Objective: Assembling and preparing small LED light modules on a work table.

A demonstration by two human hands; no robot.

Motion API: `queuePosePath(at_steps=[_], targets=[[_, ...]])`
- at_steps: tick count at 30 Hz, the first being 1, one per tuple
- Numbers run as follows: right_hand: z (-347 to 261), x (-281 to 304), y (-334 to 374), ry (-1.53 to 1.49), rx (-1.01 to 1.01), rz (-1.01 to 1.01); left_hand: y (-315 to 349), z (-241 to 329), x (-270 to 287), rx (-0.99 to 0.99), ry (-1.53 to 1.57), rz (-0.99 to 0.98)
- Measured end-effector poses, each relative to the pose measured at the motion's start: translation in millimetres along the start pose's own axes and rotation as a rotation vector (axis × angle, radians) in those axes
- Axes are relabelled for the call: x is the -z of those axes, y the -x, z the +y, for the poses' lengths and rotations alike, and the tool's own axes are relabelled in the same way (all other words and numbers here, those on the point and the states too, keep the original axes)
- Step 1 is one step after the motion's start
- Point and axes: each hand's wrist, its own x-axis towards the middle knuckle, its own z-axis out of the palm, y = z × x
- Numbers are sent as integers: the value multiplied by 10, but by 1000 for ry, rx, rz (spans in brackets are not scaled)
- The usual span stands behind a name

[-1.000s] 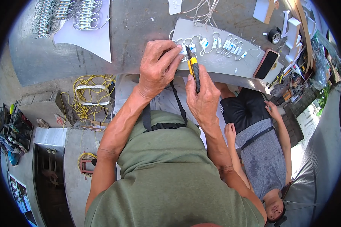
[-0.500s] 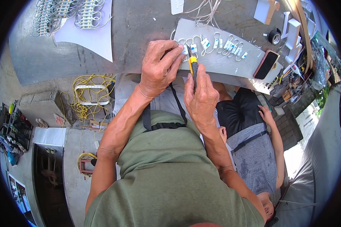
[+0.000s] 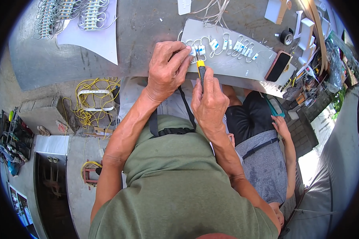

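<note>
My left hand is closed, thumb and fingertips pinching a small white LED module at the left end of a wired string. In my right hand is a yellow and black utility knife, blade pointing away from me. Its tip reaches the modules beside my left fingertips; whether it touches one I cannot tell. More white modules with blue patches, joined by looped white wire, run rightward across a grey sheet on the metal table.
More LED strings lie on a white panel at far left. A phone, black tape roll and loose wires are on the right half. A co-worker in a grey shirt is close at my right. Yellow cord lies below left.
My right hand and the knife have shifted slightly left and nearer my left fingertips. My left hand keeps its pinch almost in place.
</note>
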Motion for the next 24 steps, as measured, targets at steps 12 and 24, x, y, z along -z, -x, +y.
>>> queuePosePath(at_steps=[12,24], targets=[[35,29,70,-5,-22,-22,-18,9,6,9,-5,-9],[-1,106,146,-113,-56,-28,-10,13,74,9,-10,-11]])
